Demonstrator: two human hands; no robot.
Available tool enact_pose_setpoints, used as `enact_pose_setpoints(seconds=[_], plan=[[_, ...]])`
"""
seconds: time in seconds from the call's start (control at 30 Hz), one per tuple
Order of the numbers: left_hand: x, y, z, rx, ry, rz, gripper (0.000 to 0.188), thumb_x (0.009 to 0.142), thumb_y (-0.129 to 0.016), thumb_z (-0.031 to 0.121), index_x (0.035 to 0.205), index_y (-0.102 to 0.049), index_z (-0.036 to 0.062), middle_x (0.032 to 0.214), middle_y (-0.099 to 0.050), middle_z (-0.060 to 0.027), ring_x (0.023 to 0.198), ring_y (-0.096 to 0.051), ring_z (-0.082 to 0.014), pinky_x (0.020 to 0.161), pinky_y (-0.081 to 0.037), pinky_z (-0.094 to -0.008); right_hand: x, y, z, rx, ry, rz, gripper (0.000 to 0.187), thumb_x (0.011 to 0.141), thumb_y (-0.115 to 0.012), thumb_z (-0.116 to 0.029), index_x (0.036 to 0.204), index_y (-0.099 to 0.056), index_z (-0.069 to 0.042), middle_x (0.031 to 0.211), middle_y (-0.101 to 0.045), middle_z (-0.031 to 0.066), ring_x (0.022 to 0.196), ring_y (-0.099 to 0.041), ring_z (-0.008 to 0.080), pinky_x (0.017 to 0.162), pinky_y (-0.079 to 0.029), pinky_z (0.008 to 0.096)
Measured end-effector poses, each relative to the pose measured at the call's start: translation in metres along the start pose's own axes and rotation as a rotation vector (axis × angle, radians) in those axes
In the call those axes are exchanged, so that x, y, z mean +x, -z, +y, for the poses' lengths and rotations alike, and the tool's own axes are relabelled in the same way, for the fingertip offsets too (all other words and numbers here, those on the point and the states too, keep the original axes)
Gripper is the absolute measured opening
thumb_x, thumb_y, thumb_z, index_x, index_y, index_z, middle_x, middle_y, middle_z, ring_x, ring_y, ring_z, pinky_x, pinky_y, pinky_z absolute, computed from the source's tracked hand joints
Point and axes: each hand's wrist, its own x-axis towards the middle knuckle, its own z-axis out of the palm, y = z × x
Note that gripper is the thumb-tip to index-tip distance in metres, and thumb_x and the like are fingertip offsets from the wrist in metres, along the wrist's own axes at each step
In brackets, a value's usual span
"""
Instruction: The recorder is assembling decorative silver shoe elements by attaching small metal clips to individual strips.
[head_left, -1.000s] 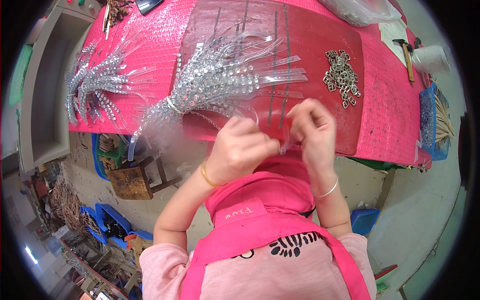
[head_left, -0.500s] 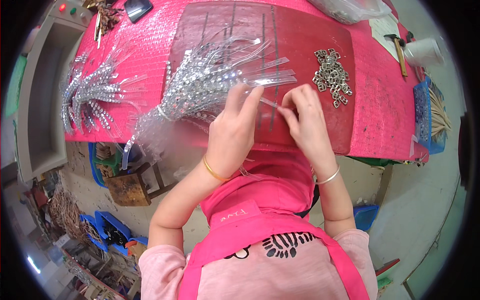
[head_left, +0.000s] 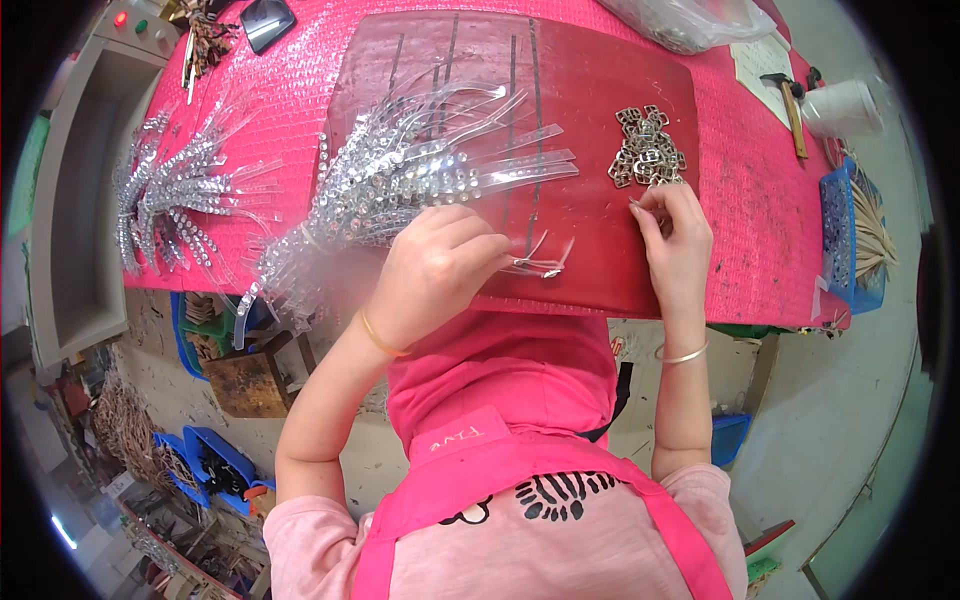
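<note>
My left hand [head_left: 440,262] is closed on clear plastic straps [head_left: 540,266], whose thin ends stick out to the right of the fingers. Beyond and to the left of it lies a tied bundle of clear straps set with rhinestones [head_left: 385,165], its loose ends fanned to the right. My right hand [head_left: 676,228] is at the near edge of a pile of small silver metal buckles [head_left: 648,150]. Its thumb and forefinger are pinched together at the tips; a tiny bit shows there, too small to name.
A dark red mat [head_left: 590,80] covers the middle of the pink table [head_left: 750,200]. A second rhinestone bundle [head_left: 165,190] lies at left, near a phone [head_left: 267,22]. At right are a hammer [head_left: 795,118], a white roll [head_left: 842,108] and a blue basket [head_left: 840,235]. A plastic bag [head_left: 690,22] sits at the back.
My right hand has moved right and away from the strap, to the buckle pile. My left hand has come slightly left and nearer, still holding straps.
</note>
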Motion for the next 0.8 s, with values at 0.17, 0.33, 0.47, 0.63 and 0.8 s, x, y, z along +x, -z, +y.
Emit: enact_pose_setpoints(seconds=[0.17, 0.33, 0.47, 0.63, 0.8], plan=[[0.007, 0.004, 0.000, -0.073, 0.034, -0.041, 0.010, 0.067, -0.066, 0.006, 0.076, -0.061, 0.0049, 0.064, -0.054, -0.0051, 0.060, -0.051, -0.0208, 0.057, -0.041, -0.0304, -0.032, -0.005, -0.017, -0.101, 0.125, -0.037, 0.011, 0.072, -0.062, -0.001, 0.081, -0.055, 0.000, 0.076, -0.051, 0.0077, 0.061, -0.053, 0.0167, 0.054, -0.041, 0.0290], [0.008, 0.001, -0.003, -0.101, 0.042, -0.008, 0.007, 0.070, -0.064, 0.005, 0.076, -0.061, 0.0049, 0.063, -0.054, -0.0046, 0.059, -0.050, -0.0201, 0.056, -0.040, -0.0301, -0.030, 0.015, -0.003, 0.135, -0.105, 0.030, 0.007, 0.074, -0.061, -0.001, 0.081, -0.058, 0.000, 0.071, -0.054, 0.0056, 0.058, -0.050, 0.0108, 0.052, -0.040, 0.0228], [0.009, 0.002, -0.003, -0.195, 0.101, 0.022, 0.007, 0.072, -0.062, 0.004, 0.079, -0.061, 0.0030, 0.062, -0.054, -0.0055, 0.058, -0.051, -0.0195, 0.056, -0.040, -0.0295, -0.015, 0.017, -0.008, 0.042, -0.109, -0.068, 0.008, 0.074, -0.061, -0.002, 0.079, -0.057, 0.001, 0.071, -0.053, 0.0080, 0.058, -0.050, 0.0144, 0.055, -0.042, 0.0253], [0.009, 0.002, 0.003, -0.307, 0.259, 0.010, 0.012, 0.073, -0.061, 0.002, 0.085, -0.063, 0.0010, 0.063, -0.057, -0.0061, 0.057, -0.055, -0.0147, 0.053, -0.042, -0.0255, -0.016, -0.008, -0.026, -0.138, 0.027, -0.009, 0.010, 0.071, -0.063, -0.001, 0.075, -0.054, 0.002, 0.071, -0.049, 0.0091, 0.057, -0.050, 0.0180, 0.055, -0.041, 0.0272], [0.014, 0.001, 0.007, -0.504, 0.484, 0.012, 0.014, 0.078, -0.057, 0.002, 0.090, -0.063, -0.0004, 0.070, -0.062, -0.0046, 0.062, -0.057, -0.0080, 0.055, -0.045, -0.0209, -0.016, -0.003, -0.038, 0.409, -0.205, -0.136, 0.005, 0.076, -0.060, -0.001, 0.080, -0.061, 0.002, 0.073, -0.058, 0.0054, 0.062, -0.055, 0.0109, 0.057, -0.043, 0.0222]])
